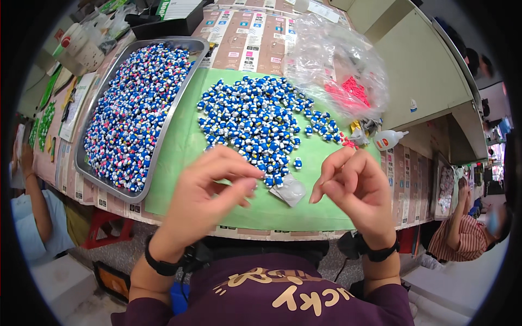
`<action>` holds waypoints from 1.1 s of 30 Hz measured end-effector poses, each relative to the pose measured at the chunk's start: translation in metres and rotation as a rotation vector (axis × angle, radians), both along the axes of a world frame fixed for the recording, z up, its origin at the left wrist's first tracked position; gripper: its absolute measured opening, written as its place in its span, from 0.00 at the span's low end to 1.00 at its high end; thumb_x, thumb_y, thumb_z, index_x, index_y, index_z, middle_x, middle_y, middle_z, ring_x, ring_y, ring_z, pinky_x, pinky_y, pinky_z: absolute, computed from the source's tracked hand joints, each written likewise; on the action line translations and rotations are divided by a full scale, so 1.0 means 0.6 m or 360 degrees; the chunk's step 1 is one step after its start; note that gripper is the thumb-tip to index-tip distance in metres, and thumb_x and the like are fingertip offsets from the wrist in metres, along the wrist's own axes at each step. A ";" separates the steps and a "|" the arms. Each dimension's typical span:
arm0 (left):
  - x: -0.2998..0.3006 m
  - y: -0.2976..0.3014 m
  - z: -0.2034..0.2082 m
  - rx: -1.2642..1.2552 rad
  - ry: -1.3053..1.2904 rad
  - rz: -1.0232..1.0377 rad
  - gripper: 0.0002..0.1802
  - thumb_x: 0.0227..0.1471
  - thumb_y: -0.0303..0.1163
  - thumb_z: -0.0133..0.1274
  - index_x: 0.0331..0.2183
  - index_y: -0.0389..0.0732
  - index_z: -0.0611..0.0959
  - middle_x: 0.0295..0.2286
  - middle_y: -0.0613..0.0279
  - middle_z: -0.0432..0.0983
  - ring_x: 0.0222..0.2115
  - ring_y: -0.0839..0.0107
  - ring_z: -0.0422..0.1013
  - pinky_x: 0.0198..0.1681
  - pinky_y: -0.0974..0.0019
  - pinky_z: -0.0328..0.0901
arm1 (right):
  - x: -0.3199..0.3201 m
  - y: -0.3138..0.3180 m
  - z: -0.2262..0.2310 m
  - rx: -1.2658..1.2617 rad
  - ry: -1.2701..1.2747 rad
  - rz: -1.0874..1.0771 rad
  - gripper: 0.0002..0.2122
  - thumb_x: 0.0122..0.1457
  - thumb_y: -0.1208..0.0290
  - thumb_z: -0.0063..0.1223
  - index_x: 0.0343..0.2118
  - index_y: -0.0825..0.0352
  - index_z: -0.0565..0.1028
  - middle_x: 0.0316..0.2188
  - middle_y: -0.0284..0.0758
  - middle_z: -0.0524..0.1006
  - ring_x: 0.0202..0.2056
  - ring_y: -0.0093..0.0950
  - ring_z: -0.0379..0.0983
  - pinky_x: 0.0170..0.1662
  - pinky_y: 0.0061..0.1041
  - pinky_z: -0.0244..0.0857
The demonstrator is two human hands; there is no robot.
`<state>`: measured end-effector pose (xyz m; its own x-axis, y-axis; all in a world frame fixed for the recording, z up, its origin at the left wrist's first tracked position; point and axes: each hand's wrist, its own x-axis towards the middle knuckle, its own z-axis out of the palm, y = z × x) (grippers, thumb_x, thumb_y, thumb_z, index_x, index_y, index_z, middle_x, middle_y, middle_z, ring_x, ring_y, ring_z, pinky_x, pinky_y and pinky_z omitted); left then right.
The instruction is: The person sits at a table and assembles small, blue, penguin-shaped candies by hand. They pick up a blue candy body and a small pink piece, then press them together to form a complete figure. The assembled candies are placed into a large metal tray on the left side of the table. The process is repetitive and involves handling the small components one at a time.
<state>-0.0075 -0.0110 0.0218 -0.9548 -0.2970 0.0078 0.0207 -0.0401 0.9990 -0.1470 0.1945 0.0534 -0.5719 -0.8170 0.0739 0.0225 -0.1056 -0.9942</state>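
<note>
My left hand point(209, 190) hovers over the near left edge of a loose pile of small blue-and-white plastic pieces point(250, 117). Its thumb and forefinger are a little apart, and nothing clear shows between them. Across from it, my right hand point(356, 187) is held above the green mat point(304, 214) with the fingers curled in toward the thumb. Whatever may be in that grip is too small to make out. Between the hands, a small clear round dish point(293, 190) sits on a whitish square at the pile's near edge.
A metal tray point(154, 163) full of similar pieces stands at left. At right lie a clear plastic bag point(321, 49) with pink-red pieces point(353, 92), a few red bits point(348, 142) and a white squeeze bottle point(389, 139). A cabinet point(429, 70) borders the table; people sit at both sides.
</note>
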 end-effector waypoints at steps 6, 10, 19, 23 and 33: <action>-0.018 0.044 0.002 0.0862 0.0072 -0.0407 0.05 0.56 0.20 0.53 0.36 0.31 0.81 0.36 0.58 0.71 0.30 0.73 0.74 0.29 0.72 0.73 | 0.031 -0.025 0.001 -0.0055 0.0392 0.0069 0.11 0.56 0.87 0.52 0.28 0.63 0.64 0.35 0.35 0.72 0.37 0.23 0.69 0.42 0.24 0.63; -0.017 0.043 0.000 0.0815 0.0075 -0.0387 0.04 0.56 0.20 0.54 0.35 0.32 0.82 0.35 0.59 0.72 0.29 0.75 0.73 0.28 0.74 0.72 | 0.029 -0.023 0.007 -0.0015 0.0612 0.0065 0.12 0.54 0.88 0.55 0.27 0.63 0.64 0.33 0.35 0.73 0.35 0.26 0.70 0.38 0.24 0.64; -0.013 0.044 -0.010 0.0413 0.0029 -0.0350 0.04 0.54 0.21 0.57 0.34 0.33 0.83 0.35 0.62 0.73 0.32 0.77 0.72 0.31 0.75 0.71 | 0.019 -0.017 0.019 0.0195 0.0994 0.0171 0.12 0.48 0.91 0.55 0.24 0.67 0.65 0.31 0.38 0.74 0.33 0.30 0.73 0.35 0.25 0.69; -0.018 0.045 -0.009 0.0301 0.0011 -0.0097 0.06 0.52 0.19 0.56 0.35 0.34 0.84 0.40 0.60 0.75 0.40 0.75 0.72 0.39 0.73 0.72 | -0.005 -0.017 0.014 0.0350 0.1069 0.0126 0.10 0.46 0.91 0.53 0.25 0.69 0.65 0.29 0.38 0.72 0.31 0.33 0.72 0.34 0.26 0.68; 0.014 0.009 -0.035 0.0338 0.0036 0.0089 0.13 0.52 0.16 0.56 0.41 0.32 0.82 0.41 0.57 0.75 0.41 0.72 0.73 0.45 0.70 0.72 | -0.020 -0.031 -0.017 0.0803 0.1338 0.0327 0.08 0.47 0.88 0.52 0.26 0.70 0.65 0.26 0.39 0.70 0.31 0.39 0.69 0.35 0.31 0.64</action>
